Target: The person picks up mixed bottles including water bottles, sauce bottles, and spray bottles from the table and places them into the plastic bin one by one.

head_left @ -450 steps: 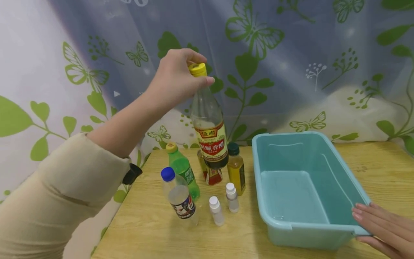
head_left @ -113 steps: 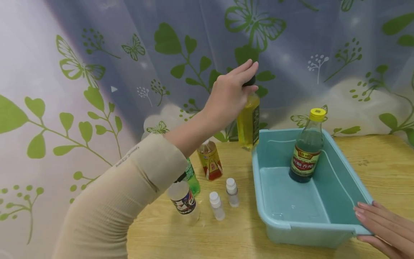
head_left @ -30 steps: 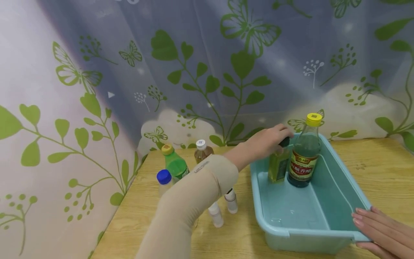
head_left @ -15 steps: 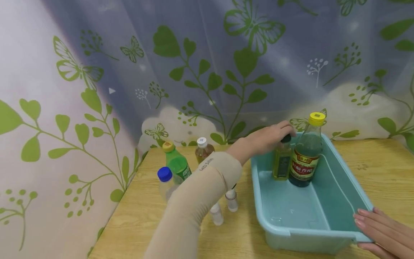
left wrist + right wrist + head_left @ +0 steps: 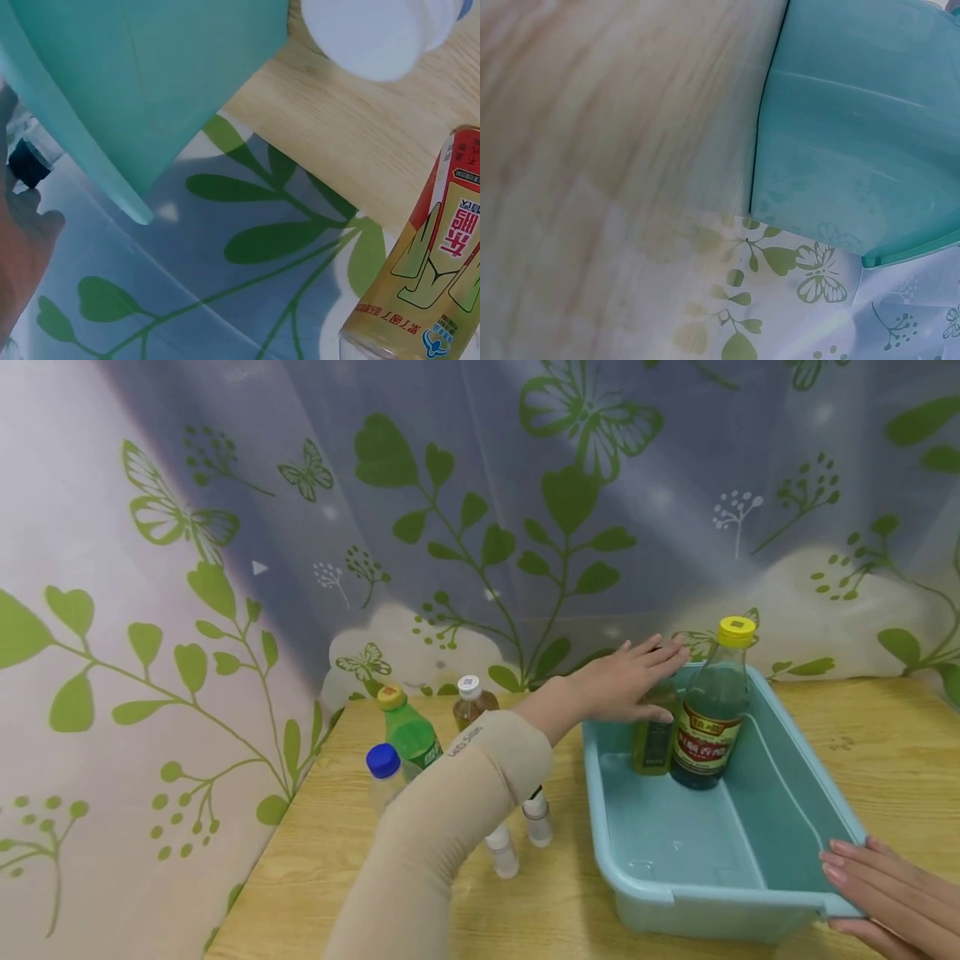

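Observation:
Fingers spread and straight, my left hand hovers over the back of a light blue plastic tub. Just beneath it a small square bottle of yellow oil stands in the tub, its top hidden by the hand. The left wrist view shows the dark cap beside my fingers. Upright against that bottle's right side is a vinegar bottle with a yellow cap and red label. My right hand rests with straight fingers on the tub's front right corner.
On the wooden table, left of the tub, stand a green soda bottle, a blue-capped bottle, a white-capped drink bottle and two small white-capped bottles. My left sleeve partly covers them. A patterned curtain hangs behind.
The vinegar bottle, earlier in my left hand, went into the tub. The oil bottle followed, shifted right against it, and my left fingers have just opened off its cap. My right hand stayed put.

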Demonstrator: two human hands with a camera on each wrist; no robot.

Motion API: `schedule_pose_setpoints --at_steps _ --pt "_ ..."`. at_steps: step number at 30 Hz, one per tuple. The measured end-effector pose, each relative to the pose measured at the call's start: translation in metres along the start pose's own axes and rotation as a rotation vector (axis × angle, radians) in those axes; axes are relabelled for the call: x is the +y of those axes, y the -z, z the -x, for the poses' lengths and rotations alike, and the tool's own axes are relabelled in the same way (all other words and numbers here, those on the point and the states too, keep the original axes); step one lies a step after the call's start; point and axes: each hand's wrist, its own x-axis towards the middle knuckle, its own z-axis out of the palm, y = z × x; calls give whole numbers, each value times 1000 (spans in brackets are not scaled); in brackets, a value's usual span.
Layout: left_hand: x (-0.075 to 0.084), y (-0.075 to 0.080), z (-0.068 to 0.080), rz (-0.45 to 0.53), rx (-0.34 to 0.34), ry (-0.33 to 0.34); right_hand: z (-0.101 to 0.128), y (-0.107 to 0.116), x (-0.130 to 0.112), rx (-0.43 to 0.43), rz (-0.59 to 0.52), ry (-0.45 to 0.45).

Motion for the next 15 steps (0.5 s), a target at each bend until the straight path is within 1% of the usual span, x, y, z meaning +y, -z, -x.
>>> schedule_pose_setpoints --at_steps 4,8,11,15 --pt "10 4 7 -53 -37 59 1 0 0 0 10 3" --pt "22 8 15 -78 -65 96 1 2 1 -18 5 -11" --pt "30 11 21 -85 -74 106 1 4 0 -39 0 -27" --pt "39 9 32 -73 -67 109 -2 3 -1 -35 2 -7"
